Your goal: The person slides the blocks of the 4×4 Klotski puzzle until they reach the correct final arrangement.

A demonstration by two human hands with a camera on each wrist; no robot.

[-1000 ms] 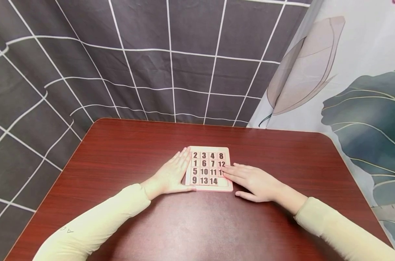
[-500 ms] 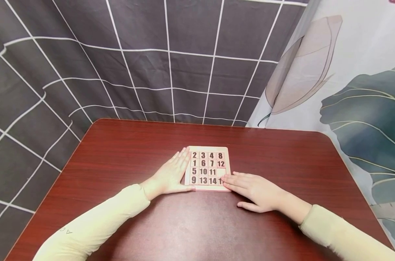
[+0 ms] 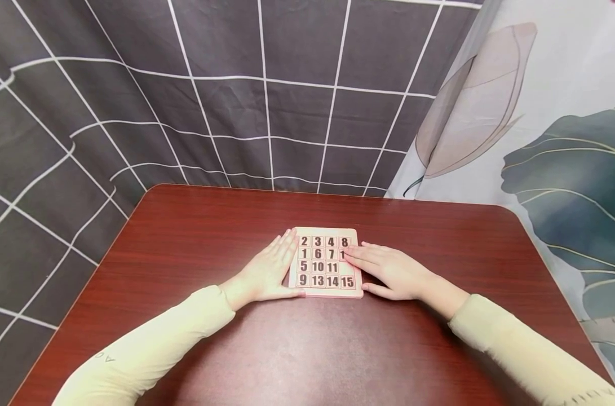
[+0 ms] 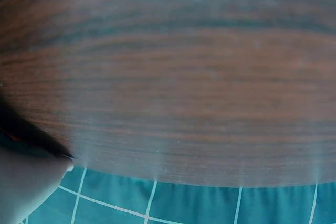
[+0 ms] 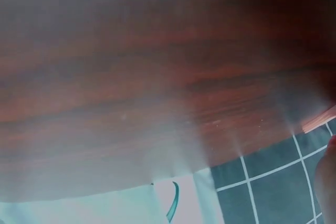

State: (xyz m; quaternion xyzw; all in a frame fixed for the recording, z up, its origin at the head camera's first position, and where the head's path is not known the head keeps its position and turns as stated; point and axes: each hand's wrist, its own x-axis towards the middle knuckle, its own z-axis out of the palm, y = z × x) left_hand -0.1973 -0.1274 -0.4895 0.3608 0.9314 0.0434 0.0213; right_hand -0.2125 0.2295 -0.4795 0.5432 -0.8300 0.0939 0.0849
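A sliding number puzzle (image 3: 327, 232) with a pale frame lies flat on the table, its digits facing me. My left hand (image 3: 268, 272) rests along its left side, fingers straight, thumb at the near-left corner. The fingertips of my right hand (image 3: 396, 274) touch the tile at the right end of the second row, covering part of its number. Directly below that tile is the vacant slot, at the right end of the third row. Tile 15 (image 3: 347, 282) sits in the near-right corner, beside tile 14 (image 3: 332, 281). The right thumb lies by the frame's right edge.
The puzzle stands on a dark red wooden table (image 3: 226, 225) with rounded far corners. Behind it hangs a grey curtain (image 3: 297, 113) with white grid lines. A white leaf-patterned curtain (image 3: 556, 84) hangs at the right.
Under my right fingers, tile 15 slid down into the near-right corner, opening a slot above it. The right hand then moved up to the tile marked 12. My left hand stayed put.
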